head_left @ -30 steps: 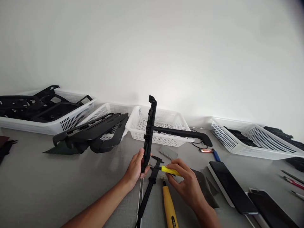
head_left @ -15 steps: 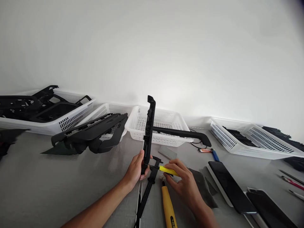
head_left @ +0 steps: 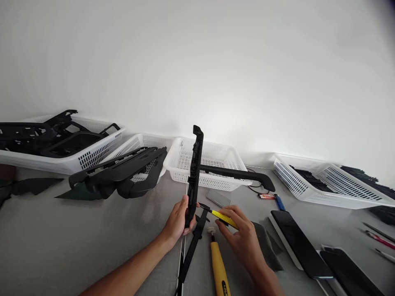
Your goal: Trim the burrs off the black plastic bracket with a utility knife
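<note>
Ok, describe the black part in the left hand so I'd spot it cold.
Find the white basket mid-frame against the wall. Just in front, the left hand holds a long black strip on end. It alone stands upright; the other black parts lie down.

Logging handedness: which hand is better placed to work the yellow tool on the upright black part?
Right, probably: right hand holds the yellow tool at the black part; left hand grips it.

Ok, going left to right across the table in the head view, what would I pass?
First the far-left white basket, then the big black curved part, the black strip held upright by the left hand, the small yellow tool in the right hand, the far-right white basket.
</note>
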`<action>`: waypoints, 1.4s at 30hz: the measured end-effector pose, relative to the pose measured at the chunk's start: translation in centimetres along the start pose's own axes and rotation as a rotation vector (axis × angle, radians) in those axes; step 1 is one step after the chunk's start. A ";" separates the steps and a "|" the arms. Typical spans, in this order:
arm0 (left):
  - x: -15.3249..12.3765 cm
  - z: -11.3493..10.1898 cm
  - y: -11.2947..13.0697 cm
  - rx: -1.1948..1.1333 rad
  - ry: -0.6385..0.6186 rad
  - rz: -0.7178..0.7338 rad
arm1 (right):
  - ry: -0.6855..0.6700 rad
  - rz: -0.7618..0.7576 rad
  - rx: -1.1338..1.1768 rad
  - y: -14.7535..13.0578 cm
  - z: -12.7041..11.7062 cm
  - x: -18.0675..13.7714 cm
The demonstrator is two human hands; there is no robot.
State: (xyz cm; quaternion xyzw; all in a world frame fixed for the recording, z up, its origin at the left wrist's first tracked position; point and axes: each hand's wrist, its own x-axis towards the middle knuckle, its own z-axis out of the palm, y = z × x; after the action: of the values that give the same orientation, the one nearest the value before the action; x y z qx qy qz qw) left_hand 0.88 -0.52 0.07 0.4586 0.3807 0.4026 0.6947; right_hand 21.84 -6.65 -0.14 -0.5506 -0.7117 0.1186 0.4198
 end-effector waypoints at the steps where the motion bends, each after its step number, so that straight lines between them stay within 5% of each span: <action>1: 0.0 0.0 0.0 0.001 -0.002 0.001 | 0.005 0.007 0.009 0.0 -0.1 0.0; 9: -0.1 0.1 -0.2 0.048 -0.017 0.037 | -0.024 -0.002 0.045 0.0 0.1 0.2; 19: -1.0 0.9 0.3 0.203 -0.191 -0.029 | 0.061 0.121 0.038 1.0 -1.3 0.5; 34: -1.3 0.7 0.9 0.309 -0.305 -0.076 | 0.220 -0.002 -0.086 2.4 -1.3 0.3; 42: -0.7 0.5 0.3 0.232 -0.195 -0.059 | 0.106 0.020 -0.114 2.3 -0.5 0.0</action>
State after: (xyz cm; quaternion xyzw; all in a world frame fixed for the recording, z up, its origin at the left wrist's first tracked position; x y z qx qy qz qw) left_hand 0.98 -1.26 0.57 0.5613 0.3685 0.2888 0.6824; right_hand 23.80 -5.99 -1.30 -0.5863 -0.6886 0.0526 0.4236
